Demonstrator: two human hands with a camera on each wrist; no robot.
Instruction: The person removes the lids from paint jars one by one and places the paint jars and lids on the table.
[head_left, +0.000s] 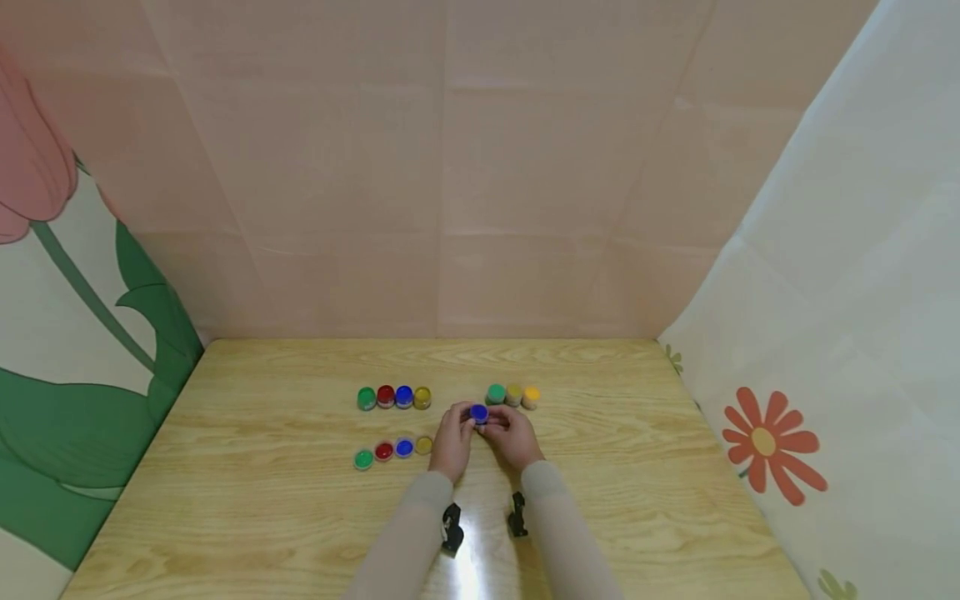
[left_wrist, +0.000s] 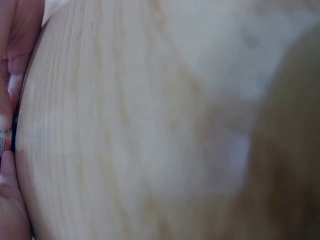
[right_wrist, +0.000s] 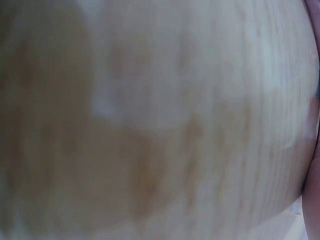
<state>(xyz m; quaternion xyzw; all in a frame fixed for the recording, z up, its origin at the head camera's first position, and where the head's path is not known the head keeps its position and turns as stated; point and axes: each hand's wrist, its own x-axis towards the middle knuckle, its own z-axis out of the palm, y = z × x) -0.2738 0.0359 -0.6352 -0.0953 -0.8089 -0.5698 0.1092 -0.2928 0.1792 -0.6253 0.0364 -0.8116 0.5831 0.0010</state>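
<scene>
In the head view, a small blue-topped paint pot (head_left: 479, 412) is between my two hands. My left hand (head_left: 452, 442) pinches it from the left, and my right hand (head_left: 513, 435) grips it from the right, thumbs on the near side. At the left edge of the left wrist view, fingertips from both hands meet at the pot's printed side (left_wrist: 3, 142). The right wrist view catches only a sliver of a hand at its right edge; the pot is mostly hidden there.
Behind my right hand stand green (head_left: 496, 394), dull yellow (head_left: 513, 394) and orange (head_left: 531, 397) pots. Left are green (head_left: 366, 398), red (head_left: 386, 397), blue (head_left: 404, 397) and gold (head_left: 422, 397) pots, with a row of matching round lids (head_left: 384, 451) nearer me. Wood table (head_left: 247, 467).
</scene>
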